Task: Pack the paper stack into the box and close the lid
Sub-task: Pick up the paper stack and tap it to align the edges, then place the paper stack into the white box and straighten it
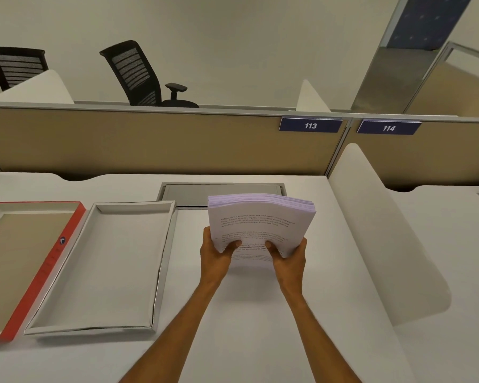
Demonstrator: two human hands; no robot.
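Fingers [234, 243] of both hands pinching paper stack [260, 225] above desk [260, 313], open box [100, 272] left, lid [25, 261] beyond

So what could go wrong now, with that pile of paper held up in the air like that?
1. Both hands, left and right, pinch only the near edge of the stack, which bows and fans at the far edge, so sheets might slide out.
2. The box sits off to the left with thin raised walls; a crooked lowering could catch and bend corners.
3. The lid lies right beside the box, so they could be confused.
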